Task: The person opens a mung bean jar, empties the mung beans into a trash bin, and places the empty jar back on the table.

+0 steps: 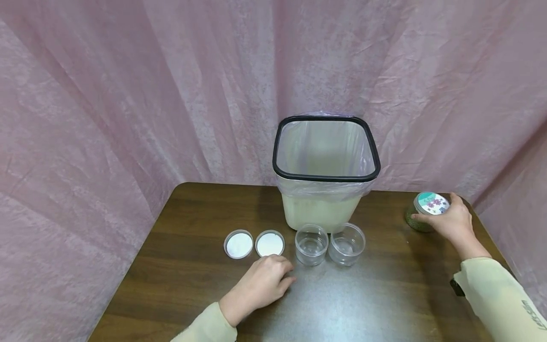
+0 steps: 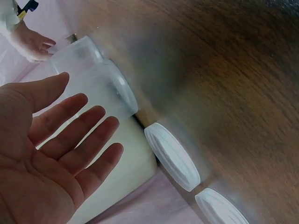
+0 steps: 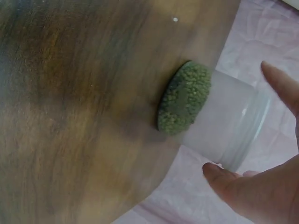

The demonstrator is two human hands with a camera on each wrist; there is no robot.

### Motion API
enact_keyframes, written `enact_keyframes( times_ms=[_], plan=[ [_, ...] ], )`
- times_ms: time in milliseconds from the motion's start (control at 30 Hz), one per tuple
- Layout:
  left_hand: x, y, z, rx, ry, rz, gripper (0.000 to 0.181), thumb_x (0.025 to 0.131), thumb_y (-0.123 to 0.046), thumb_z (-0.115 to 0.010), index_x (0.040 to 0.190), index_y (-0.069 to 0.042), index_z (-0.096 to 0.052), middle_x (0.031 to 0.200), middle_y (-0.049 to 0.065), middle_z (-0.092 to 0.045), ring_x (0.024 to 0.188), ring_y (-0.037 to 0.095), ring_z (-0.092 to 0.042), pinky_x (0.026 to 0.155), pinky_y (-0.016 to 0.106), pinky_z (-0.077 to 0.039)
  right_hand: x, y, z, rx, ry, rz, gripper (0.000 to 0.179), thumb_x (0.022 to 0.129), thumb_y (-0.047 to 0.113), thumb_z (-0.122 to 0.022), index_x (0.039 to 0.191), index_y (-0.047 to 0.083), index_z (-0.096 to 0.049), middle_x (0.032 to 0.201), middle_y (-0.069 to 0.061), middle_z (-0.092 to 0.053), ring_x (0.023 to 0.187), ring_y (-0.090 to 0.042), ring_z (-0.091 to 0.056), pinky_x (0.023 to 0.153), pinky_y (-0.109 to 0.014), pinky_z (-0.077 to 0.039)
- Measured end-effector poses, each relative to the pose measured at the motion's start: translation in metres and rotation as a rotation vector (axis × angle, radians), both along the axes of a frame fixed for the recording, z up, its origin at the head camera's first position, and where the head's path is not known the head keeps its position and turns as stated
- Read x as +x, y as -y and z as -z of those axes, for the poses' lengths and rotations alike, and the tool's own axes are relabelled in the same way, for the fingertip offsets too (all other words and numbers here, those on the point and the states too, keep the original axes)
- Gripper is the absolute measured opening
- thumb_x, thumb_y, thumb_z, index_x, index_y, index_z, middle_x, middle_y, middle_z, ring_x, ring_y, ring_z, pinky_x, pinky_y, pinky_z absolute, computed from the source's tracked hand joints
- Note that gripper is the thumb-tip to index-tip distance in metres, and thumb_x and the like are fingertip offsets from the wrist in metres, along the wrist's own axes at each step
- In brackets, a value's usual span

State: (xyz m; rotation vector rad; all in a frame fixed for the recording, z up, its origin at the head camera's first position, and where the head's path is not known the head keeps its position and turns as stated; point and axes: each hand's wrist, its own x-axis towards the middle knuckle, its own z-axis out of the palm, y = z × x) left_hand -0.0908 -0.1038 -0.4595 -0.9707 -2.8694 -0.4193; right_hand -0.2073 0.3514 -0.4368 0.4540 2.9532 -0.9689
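Note:
At the right of the table, my right hand (image 1: pixel 454 222) reaches around the lid of a clear jar (image 3: pixel 219 112) with its thumb and fingers spread. The thumb tip is right at the lid's rim, while a raised finger stands apart from it in the right wrist view. Green granules (image 3: pixel 186 98) fill the bottom of this jar, and its lid (image 1: pixel 432 203) has a flower print. My left hand (image 1: pixel 266 280) hovers low over the table with relaxed fingers and holds nothing. Just beyond it lie two white-faced round lids (image 1: pixel 239 244), and two clear tubs (image 1: pixel 311 247) stand to its right.
A cream bin (image 1: pixel 320 209) with a black rim and a plastic liner stands at the back of the table, right behind the tubs. Pink curtains (image 1: pixel 213 95) hang behind the brown wooden table (image 1: pixel 183 275). A tiny white speck (image 3: pixel 175 19) lies near the jar.

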Motion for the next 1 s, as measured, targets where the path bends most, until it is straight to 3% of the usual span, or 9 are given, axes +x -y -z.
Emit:
enact_keyframes(
  times_ms=[167,400,600,867,1000],
  plan=[
    [0.0,-0.001,0.001,-0.012,0.002,0.005,0.014,0.085,-0.031,-0.066,0.089,-0.018,-0.07,0.088,-0.008,-0.069,0.085,0.008,-0.064,0.075,0.028,-0.053,-0.001,-0.006,0.006,0.011,0.049,0.025,0.123,0.069,0.052,-0.076,0.146,-0.006,0.0,0.139,-0.041,-0.023,0.119,-0.06,-0.027,0.091,-0.067,-0.033],
    [-0.001,-0.002,0.001,-0.016,-0.013,0.006,0.014,0.084,-0.032,-0.066,0.089,-0.019,-0.07,0.087,-0.009,-0.068,0.083,0.008,-0.064,0.073,0.027,-0.053,-0.003,-0.008,0.013,0.01,0.024,0.032,0.119,0.068,0.058,-0.074,0.144,-0.009,-0.011,0.133,-0.038,-0.033,0.116,-0.056,-0.033,0.088,-0.063,-0.036],
    [-0.003,-0.002,-0.001,-0.024,-0.006,0.0,0.015,0.084,-0.032,-0.066,0.09,-0.018,-0.07,0.087,-0.008,-0.069,0.081,0.008,-0.063,0.07,0.027,-0.053,0.0,-0.007,0.018,0.011,-0.039,0.07,0.114,0.063,0.058,-0.077,0.141,-0.007,-0.026,0.131,-0.033,-0.041,0.114,-0.051,-0.038,0.085,-0.058,-0.037],
    [-0.005,0.0,-0.005,0.01,0.004,-0.018,0.017,0.084,-0.032,-0.067,0.092,-0.018,-0.07,0.088,-0.008,-0.069,0.082,0.008,-0.063,0.071,0.028,-0.053,0.015,0.008,0.009,-0.019,-0.151,0.08,0.111,0.06,0.054,-0.081,0.142,0.001,-0.029,0.131,-0.029,-0.044,0.116,-0.047,-0.041,0.084,-0.056,-0.036],
    [-0.008,0.002,-0.008,0.046,-0.01,-0.037,0.014,0.084,-0.03,-0.067,0.09,-0.018,-0.069,0.083,-0.009,-0.066,0.078,0.008,-0.062,0.066,0.027,-0.052,0.023,0.023,-0.001,-0.044,-0.226,0.029,0.108,0.06,0.049,-0.083,0.141,0.002,-0.029,0.13,-0.025,-0.045,0.114,-0.039,-0.044,0.081,-0.04,-0.036]
  ],
)
